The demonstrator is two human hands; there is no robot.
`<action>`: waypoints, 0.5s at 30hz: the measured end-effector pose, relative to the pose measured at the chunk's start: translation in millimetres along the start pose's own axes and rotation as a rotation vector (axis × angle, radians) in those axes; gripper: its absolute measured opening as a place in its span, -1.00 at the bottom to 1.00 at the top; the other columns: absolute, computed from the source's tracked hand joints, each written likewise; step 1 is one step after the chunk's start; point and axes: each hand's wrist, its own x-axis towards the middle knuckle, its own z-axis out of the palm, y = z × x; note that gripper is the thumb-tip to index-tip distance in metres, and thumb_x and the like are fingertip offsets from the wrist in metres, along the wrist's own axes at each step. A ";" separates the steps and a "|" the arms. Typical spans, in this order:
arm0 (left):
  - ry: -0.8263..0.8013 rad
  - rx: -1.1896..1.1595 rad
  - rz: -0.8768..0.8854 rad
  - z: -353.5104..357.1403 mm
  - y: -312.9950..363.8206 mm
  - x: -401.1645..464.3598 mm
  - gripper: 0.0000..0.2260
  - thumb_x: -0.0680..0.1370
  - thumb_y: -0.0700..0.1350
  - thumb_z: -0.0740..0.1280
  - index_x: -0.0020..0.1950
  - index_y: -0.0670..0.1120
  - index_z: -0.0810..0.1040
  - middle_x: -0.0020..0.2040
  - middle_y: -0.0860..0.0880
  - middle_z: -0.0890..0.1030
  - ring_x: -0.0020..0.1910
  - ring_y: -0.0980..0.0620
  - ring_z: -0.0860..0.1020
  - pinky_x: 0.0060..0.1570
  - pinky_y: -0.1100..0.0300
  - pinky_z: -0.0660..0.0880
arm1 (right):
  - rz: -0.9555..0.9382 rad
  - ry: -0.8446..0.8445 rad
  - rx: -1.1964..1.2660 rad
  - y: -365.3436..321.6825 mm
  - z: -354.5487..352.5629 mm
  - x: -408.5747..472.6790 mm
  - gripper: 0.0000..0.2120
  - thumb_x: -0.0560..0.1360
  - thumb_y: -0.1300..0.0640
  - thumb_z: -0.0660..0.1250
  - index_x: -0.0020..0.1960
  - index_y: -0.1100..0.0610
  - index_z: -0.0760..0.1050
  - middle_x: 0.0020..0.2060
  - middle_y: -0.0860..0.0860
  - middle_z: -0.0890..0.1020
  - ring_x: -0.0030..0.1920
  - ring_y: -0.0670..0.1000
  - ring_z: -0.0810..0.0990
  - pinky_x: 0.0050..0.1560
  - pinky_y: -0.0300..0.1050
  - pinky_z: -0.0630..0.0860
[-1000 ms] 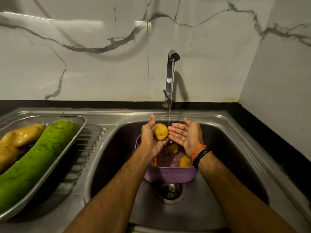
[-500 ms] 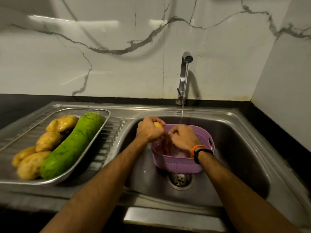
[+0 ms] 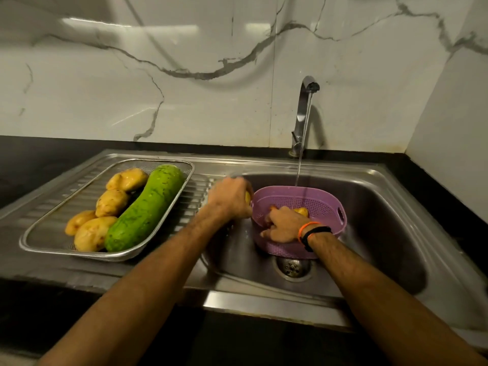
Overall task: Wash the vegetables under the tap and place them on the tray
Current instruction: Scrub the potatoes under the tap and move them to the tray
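My left hand (image 3: 229, 198) grips a small yellow potato (image 3: 247, 197) just left of the purple basket (image 3: 320, 204), over the sink's left edge. My right hand (image 3: 282, 226) reaches down into the basket with its fingers curled among the vegetables; what they hold is hidden. Another potato (image 3: 302, 211) shows in the basket behind that hand. The tap (image 3: 303, 112) runs, and its stream falls into the back of the basket. On the drainboard, the metal mesh tray (image 3: 116, 257) holds several potatoes (image 3: 92, 236) and a long green gourd (image 3: 148, 207).
The steel sink (image 3: 388, 223) has its drain (image 3: 293, 268) just in front of the basket. The ribbed drainboard (image 3: 195, 188) lies between tray and basin. A marble wall rises behind and to the right, above a black counter (image 3: 39, 159).
Both hands dropped from under the stream. My left hand carried the potato leftward past the basket's rim; my right hand went down into the basket. The view swung left, showing the whole tray.
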 end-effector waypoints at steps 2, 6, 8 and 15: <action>0.110 -0.065 0.037 -26.5 8.0 5.3 -0.70 0.39 -0.09 0.51 0.09 0.09 0.62 0.01 0.05 0.57 0.01 0.03 0.53 -0.01 0.11 0.54 | -0.002 0.005 -0.004 -0.3 -0.5 -0.4 -0.61 0.56 -0.12 0.28 0.23 0.14 0.49 0.20 0.13 0.52 0.18 0.16 0.52 -0.38 -0.18 0.06; 0.157 -0.114 0.060 -24.2 12.7 6.0 -0.67 0.35 -0.09 0.52 0.08 0.11 0.60 0.02 0.05 0.58 0.02 0.02 0.55 -0.01 0.10 0.55 | -0.005 0.005 0.005 0.6 0.4 -0.1 -0.56 0.55 -0.10 0.30 0.29 0.18 0.47 0.22 0.15 0.52 0.19 0.19 0.53 -0.13 -0.14 0.26; 0.017 -0.010 0.044 2.6 9.4 -0.4 -0.65 0.34 -0.03 0.49 0.11 0.07 0.61 0.08 -0.03 0.61 0.09 -0.07 0.59 0.09 0.05 0.57 | -0.017 0.009 0.011 -0.3 0.4 -2.1 -0.58 0.56 -0.05 0.31 0.28 0.21 0.44 0.21 0.17 0.51 0.18 0.19 0.52 -0.08 -0.13 0.26; -0.138 0.047 -0.017 28.2 -4.2 -11.3 -0.57 0.28 0.03 0.49 0.15 0.08 0.61 0.12 -0.08 0.62 0.12 -0.14 0.60 0.10 0.01 0.58 | -0.019 0.008 0.010 -4.5 -2.7 -8.2 -0.60 0.56 -0.06 0.31 0.25 0.20 0.45 0.17 0.15 0.55 0.20 0.15 0.50 -0.09 -0.15 0.24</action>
